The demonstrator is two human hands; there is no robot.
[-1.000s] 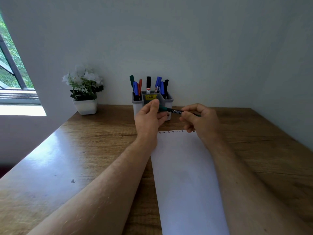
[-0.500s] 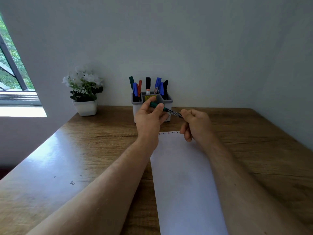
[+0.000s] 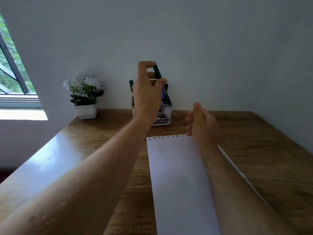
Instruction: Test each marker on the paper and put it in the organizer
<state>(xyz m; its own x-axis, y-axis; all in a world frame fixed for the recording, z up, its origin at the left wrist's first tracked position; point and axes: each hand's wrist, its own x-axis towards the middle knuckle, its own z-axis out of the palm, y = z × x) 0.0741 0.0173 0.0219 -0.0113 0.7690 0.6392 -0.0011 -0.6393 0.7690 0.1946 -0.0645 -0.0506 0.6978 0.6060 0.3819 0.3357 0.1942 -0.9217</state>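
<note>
Left hand [image 3: 147,97] is raised above the organizer [image 3: 163,116], back of the hand toward the camera. Its fingers [image 3: 145,63] curl over the top and pinch a dark green marker [image 3: 157,72] against the thumb; the marker stands nearly upright, slightly tilted, its upper end showing past the fingertips. The lower part of the marker is hidden behind the hand, so whether its tip has entered a compartment cannot be told.

The organizer is a small white box at the back of the counter [image 3: 101,150], against the wall. Other markers stand in it: a green cap shows left of the hand, dark and blue ones right of it. A printed label is on its front face, partly covered by the wrist.

Right hand [image 3: 201,122] hovers low over the far right corner of the paper [image 3: 177,175]. Its fingers are loosely curled inward and seem to hold nothing, though the palm side is turned away.

The paper lies lengthwise on the counter in front of the organizer, running toward the camera. A row of small coloured scribbles runs along its far edge.

A white pot with white flowers [image 3: 84,95] sits on the counter left of the organizer, apart from it. A window [image 3: 11,78] is at far left.
</note>
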